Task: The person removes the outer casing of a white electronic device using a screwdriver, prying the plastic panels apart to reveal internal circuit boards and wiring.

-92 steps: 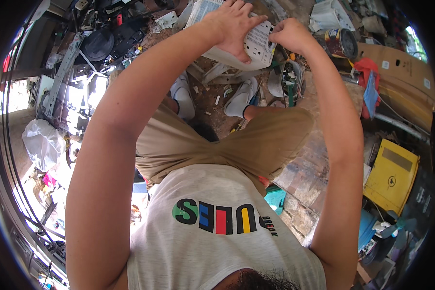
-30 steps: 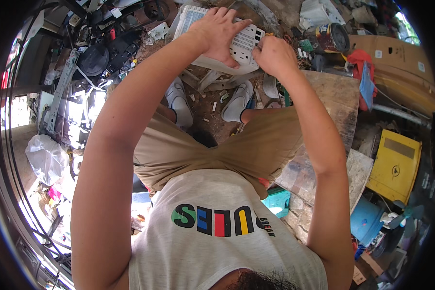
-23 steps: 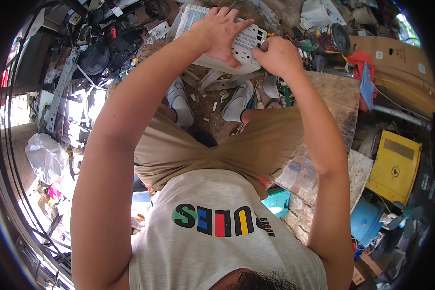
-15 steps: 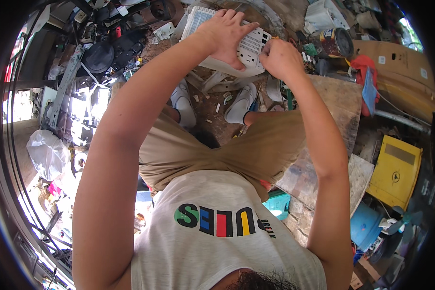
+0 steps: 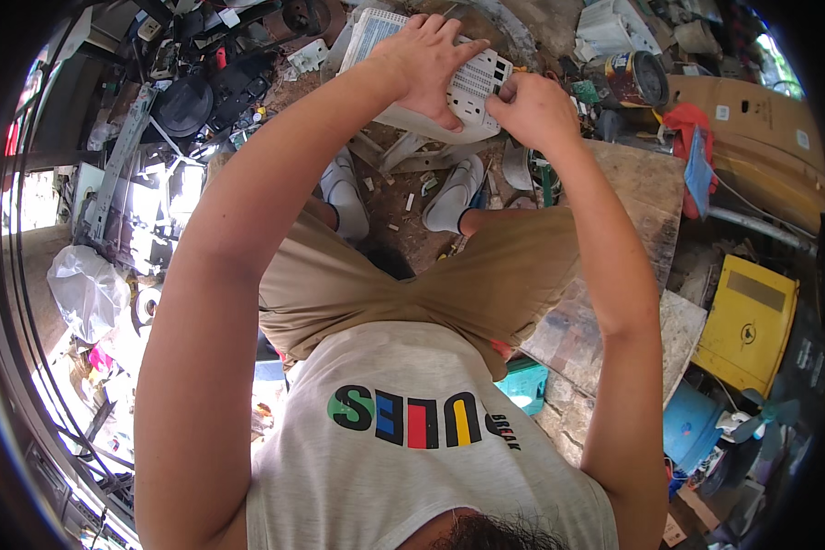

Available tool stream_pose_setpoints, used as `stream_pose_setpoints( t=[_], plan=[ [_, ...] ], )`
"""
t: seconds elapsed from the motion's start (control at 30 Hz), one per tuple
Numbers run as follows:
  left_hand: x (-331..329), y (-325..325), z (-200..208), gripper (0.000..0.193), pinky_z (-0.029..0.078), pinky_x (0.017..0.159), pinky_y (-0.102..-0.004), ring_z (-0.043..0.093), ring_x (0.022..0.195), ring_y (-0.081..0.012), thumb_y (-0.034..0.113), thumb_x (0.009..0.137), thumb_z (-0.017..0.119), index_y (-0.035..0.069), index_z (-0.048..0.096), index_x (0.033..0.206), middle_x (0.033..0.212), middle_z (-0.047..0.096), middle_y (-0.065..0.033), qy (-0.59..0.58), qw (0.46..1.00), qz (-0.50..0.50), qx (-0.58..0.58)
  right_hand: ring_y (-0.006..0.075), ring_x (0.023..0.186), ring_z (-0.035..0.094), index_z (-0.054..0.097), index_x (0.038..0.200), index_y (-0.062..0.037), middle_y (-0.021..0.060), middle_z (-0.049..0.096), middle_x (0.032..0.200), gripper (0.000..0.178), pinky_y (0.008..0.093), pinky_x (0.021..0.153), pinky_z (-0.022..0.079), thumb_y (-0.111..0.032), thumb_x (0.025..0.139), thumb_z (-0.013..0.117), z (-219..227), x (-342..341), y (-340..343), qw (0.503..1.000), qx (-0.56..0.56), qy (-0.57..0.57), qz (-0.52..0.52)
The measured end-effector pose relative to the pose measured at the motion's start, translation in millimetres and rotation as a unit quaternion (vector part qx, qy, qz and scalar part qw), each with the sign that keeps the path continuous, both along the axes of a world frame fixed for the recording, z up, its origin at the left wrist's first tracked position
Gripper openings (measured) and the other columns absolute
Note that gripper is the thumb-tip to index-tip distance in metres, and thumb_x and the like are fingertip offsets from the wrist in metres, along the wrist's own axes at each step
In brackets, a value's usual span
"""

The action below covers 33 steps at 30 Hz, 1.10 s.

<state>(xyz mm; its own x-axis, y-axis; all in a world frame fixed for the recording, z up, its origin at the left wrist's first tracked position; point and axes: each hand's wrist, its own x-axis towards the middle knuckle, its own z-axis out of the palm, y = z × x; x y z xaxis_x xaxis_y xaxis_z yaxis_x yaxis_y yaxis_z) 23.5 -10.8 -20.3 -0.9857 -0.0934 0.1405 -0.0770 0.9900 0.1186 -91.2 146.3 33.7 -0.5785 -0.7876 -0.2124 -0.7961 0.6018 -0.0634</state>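
White slotted unit: sitting just beyond the white shoes, its support partly hidden.
Left hand: lying splayed over the unit, fingers spread.
Right hand: curling at the unit's right edge; whether grasping anything, cannot tell.
Floor: bearing scattered debris.
Room, right: worn board lying flat; cardboard box and yellow panel standing beyond.
Room, left: clear plastic bag resting amid scrap.
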Motion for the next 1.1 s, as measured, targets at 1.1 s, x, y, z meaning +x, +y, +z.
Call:
stream_pose_setpoints(
  t=[1.1],
  plan=[
    [-0.3,-0.7,0.7,0.121,0.03,0.116,-0.0453,0.043,0.134,-0.033,0.071,0.057,0.079,0.017,0.037,0.156,0.141,0.048,-0.0168,0.002,1.0,-0.004,-0.002,0.0356,0.088,0.072,0.077,0.094,-0.0075,0.0167,0.074,0.089,0.03,0.0465,0.081,0.057,-0.035,0.083,0.071,-0.8,-7.6,7.2,0.999,-0.026,-0.02,0.037]
  ],
)
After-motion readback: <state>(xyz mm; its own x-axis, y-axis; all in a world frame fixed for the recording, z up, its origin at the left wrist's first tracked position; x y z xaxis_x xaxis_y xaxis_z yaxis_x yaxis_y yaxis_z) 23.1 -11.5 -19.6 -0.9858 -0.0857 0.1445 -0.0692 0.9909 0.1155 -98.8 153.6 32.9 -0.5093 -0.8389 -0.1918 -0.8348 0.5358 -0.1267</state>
